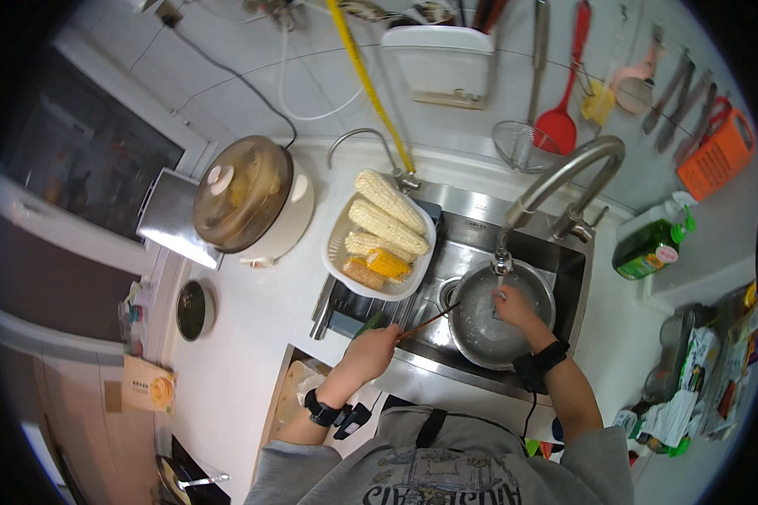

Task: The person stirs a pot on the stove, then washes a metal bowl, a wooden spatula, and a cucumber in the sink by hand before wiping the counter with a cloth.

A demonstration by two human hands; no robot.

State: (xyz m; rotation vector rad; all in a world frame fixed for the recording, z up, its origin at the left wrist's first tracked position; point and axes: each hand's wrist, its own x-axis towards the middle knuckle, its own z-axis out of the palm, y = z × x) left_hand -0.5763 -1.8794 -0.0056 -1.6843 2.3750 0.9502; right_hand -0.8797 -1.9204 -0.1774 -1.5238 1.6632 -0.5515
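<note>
My left hand is closed on a thin brown stick-like thing that points towards the sink; part of a green thing, perhaps a cucumber, shows by the same hand. Under the faucet's spray head, my right hand is over a round metal basin holding water. Whether that hand holds anything is unclear. The basin stands in the steel sink. To its left, a white plastic basket on the rack holds several peeled white corn cobs and yellow corn pieces.
An electric steamer with a brown lid stands left of the basket. A metal bowl is farther left. A green soap bottle stands right of the sink. Below the counter's front edge is an opened drawer. A skimmer and red ladle hang behind.
</note>
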